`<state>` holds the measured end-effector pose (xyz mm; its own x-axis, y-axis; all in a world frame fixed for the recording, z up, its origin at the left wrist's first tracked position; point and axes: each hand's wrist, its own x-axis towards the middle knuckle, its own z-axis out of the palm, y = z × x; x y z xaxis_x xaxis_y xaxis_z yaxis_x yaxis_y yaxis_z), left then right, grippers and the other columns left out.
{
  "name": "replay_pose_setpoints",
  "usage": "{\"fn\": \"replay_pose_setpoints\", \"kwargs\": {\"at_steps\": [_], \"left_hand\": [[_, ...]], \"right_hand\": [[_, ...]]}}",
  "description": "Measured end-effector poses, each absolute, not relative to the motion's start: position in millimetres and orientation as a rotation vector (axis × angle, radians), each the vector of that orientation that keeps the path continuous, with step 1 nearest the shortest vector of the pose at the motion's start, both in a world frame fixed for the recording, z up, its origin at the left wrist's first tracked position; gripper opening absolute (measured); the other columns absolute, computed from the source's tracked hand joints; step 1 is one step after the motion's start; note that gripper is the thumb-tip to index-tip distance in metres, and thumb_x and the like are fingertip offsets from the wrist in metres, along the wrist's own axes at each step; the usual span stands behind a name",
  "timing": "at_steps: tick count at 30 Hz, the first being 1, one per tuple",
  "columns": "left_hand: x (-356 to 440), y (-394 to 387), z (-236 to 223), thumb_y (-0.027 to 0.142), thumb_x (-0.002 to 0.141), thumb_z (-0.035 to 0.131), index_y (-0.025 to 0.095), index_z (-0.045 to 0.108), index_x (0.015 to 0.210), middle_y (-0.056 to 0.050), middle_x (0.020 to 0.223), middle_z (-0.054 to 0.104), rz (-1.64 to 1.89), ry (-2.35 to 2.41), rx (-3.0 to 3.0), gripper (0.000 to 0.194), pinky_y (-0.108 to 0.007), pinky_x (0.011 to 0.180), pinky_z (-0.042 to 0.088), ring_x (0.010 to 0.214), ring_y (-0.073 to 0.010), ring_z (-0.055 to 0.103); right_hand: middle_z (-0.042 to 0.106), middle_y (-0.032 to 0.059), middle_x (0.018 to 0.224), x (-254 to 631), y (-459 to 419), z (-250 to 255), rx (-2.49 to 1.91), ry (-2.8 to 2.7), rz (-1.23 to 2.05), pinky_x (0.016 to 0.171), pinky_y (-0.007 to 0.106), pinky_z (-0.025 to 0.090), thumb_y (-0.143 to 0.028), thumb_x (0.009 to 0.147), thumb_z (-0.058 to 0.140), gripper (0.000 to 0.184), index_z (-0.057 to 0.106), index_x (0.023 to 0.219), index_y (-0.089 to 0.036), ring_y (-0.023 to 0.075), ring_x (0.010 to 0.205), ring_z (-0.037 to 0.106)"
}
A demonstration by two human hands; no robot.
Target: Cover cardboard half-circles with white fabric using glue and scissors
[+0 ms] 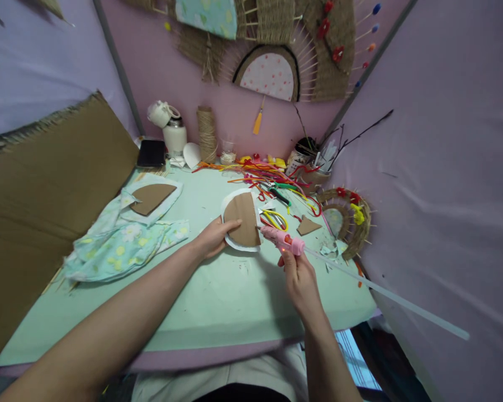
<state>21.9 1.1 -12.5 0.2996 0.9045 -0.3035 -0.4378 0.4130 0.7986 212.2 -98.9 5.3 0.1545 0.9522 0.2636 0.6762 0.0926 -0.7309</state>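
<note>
My left hand [213,237] grips a half-round cardboard piece [243,215] by its lower left side, thumb on the brown face. White fabric shows around the curved edge of the cardboard. In my right hand [298,276] is a pink glue gun [281,239] with a long clear glue stick [394,296] sticking out of its back. The nozzle is at the straight right edge of the cardboard; whether it touches, I cannot tell. Yellow-handled scissors [275,219] lie just behind the glue gun. A small cardboard scrap [308,225] rests to their right.
Floral fabric [126,251] and another cardboard piece [154,199] on cloth lie at left, by a large cardboard sheet [46,206]. Behind are a twine spool [207,134], a white bottle [175,137], pipe cleaners [235,167] and pliers [280,195]. A woven arch [360,231] stands at right.
</note>
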Motion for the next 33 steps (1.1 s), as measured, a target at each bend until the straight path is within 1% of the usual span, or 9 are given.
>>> {"fn": "replay_pose_setpoints", "kwargs": {"at_steps": [4, 8, 15, 21, 26, 33], "left_hand": [[21.1, 2.9, -13.9, 0.019, 0.074, 0.068, 0.012, 0.058, 0.115, -0.014, 0.108, 0.070, 1.009, 0.836, 0.670, 0.043, -0.040, 0.086, 0.054, 0.098, -0.0268, 0.067], [20.4, 4.4, -13.9, 0.019, 0.074, 0.068, 0.013, 0.059, 0.116, -0.013, 0.109, 0.070, 1.035, 0.837, 0.657, 0.043, -0.042, 0.089, 0.053, 0.099, -0.0274, 0.066], [20.5, 5.5, -12.8, 0.016, 0.073, 0.067, 0.013, 0.061, 0.113, -0.012, 0.111, 0.070, 1.091, 0.827, 0.633, 0.041, -0.042, 0.093, 0.051, 0.104, -0.0271, 0.064], [19.1, 6.7, -10.5, 0.015, 0.073, 0.067, 0.013, 0.061, 0.114, -0.013, 0.110, 0.070, 1.127, 0.847, 0.627, 0.042, -0.045, 0.094, 0.050, 0.103, -0.0276, 0.064], [18.5, 7.4, -9.5, 0.014, 0.074, 0.065, 0.013, 0.061, 0.115, -0.012, 0.109, 0.070, 1.145, 0.864, 0.618, 0.041, -0.044, 0.094, 0.051, 0.103, -0.0267, 0.065], [17.7, 9.2, -13.1, 0.015, 0.073, 0.068, 0.017, 0.058, 0.123, -0.010, 0.113, 0.069, 1.164, 0.847, 0.629, 0.050, -0.042, 0.095, 0.050, 0.104, -0.0253, 0.064]], "right_hand": [[0.058, 0.0041, 0.066, 212.7, -99.8, 5.1, -1.665, -1.605, 0.428, 0.060, 0.030, 0.040, -0.046, 0.094, 0.032, 0.040, 0.054, 0.070, -0.021, 0.0193, 0.063, 0.054], [0.059, 0.0043, 0.066, 213.4, -100.5, 3.7, -1.684, -1.618, 0.423, 0.060, 0.030, 0.041, -0.046, 0.093, 0.033, 0.041, 0.056, 0.072, -0.020, 0.0194, 0.062, 0.054], [0.061, 0.0037, 0.068, 215.9, -100.3, -1.6, -1.699, -1.616, 0.465, 0.061, 0.030, 0.042, -0.044, 0.094, 0.034, 0.039, 0.059, 0.078, -0.020, 0.0196, 0.064, 0.055], [0.059, 0.0031, 0.065, 215.6, -101.9, 3.1, -1.666, -1.632, 0.422, 0.061, 0.030, 0.042, -0.044, 0.094, 0.035, 0.039, 0.059, 0.074, -0.021, 0.0195, 0.063, 0.055], [0.060, 0.0042, 0.067, 215.4, -102.7, 5.5, -1.670, -1.656, 0.432, 0.062, 0.030, 0.042, -0.044, 0.094, 0.034, 0.039, 0.059, 0.075, -0.021, 0.0202, 0.065, 0.056], [0.060, 0.0035, 0.065, 216.7, -101.9, 2.8, -1.668, -1.636, 0.410, 0.060, 0.030, 0.043, -0.043, 0.093, 0.035, 0.036, 0.057, 0.075, -0.021, 0.0200, 0.064, 0.057]]}}
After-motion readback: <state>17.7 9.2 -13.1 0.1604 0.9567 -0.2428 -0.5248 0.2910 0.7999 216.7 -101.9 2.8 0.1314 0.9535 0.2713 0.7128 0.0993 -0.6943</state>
